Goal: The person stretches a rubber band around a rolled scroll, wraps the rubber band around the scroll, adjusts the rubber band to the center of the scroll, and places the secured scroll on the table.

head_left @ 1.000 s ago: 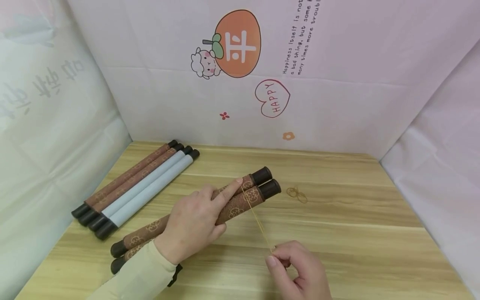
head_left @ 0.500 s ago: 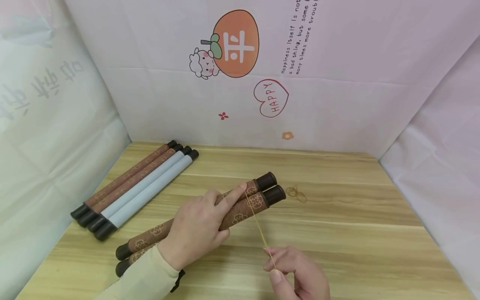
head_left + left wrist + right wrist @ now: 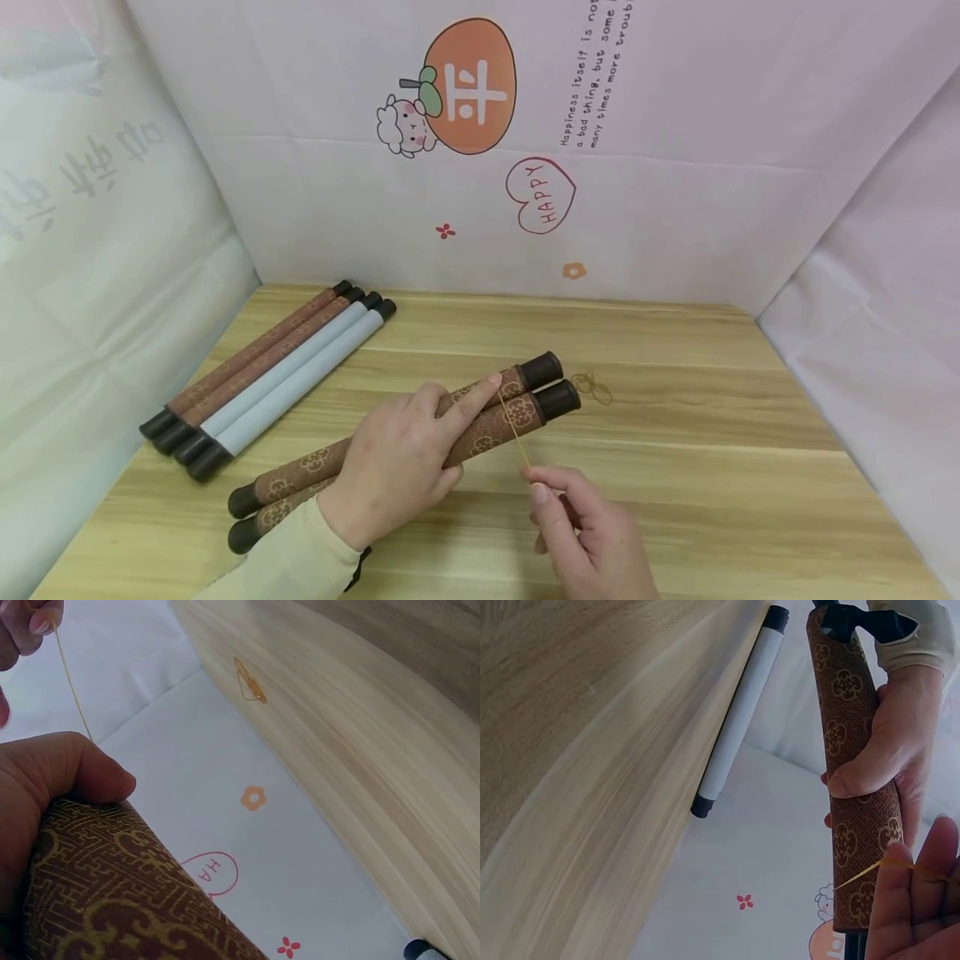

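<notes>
My left hand (image 3: 405,458) grips two brown patterned scrolls (image 3: 491,435) side by side, black knobs at their ends, tilted up to the right. Its index finger lies along the farther scroll near the upper end. A thin yellow rubber band (image 3: 516,429) runs over the scrolls at that fingertip. Thumb and index finger of my right hand (image 3: 588,533) pinch the band's free end and stretch it toward me. In the left wrist view, the band (image 3: 73,682) runs taut past the left thumb. The right wrist view shows it crossing the brown scroll (image 3: 847,825); its underside is hidden.
Two more brown scrolls (image 3: 258,354) and two pale blue scrolls (image 3: 300,379) lie in a row at the table's left. Loose rubber bands (image 3: 592,388) lie just beyond the held scrolls' knobs. Printed cloth (image 3: 675,225) walls the wooden table (image 3: 712,500) at the back and sides.
The held scrolls and left hand have shifted slightly right and nearer to me. My right hand has moved up toward the scrolls, so the stretched band between them is shorter.
</notes>
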A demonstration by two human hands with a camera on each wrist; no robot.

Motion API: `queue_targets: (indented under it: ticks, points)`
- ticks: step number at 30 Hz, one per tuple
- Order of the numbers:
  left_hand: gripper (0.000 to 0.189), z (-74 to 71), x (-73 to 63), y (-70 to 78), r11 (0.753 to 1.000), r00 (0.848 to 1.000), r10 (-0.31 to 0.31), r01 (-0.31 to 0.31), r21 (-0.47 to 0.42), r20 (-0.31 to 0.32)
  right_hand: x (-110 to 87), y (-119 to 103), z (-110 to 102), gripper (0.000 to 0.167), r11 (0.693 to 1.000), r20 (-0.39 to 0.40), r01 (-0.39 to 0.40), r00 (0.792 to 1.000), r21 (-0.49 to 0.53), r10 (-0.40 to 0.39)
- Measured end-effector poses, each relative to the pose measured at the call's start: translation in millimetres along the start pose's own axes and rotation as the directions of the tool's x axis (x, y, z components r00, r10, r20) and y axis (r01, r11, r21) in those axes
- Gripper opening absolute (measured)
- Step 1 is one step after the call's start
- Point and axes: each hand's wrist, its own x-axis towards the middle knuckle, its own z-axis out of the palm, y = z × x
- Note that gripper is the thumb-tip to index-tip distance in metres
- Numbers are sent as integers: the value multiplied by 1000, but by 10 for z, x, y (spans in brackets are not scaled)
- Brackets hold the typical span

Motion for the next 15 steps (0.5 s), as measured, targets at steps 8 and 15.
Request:
queue_targets:
  ticks: [8,15]
  points:
    - [115,14,-4,-20,1000,1000,-6,7,-4,30,14,183,-32,33,927,-24,374,927,15,-374]
    - [113,6,-12,-46,999,999,-10,12,-38,46,206,257,6,21,585,-115,794,605,166,-788]
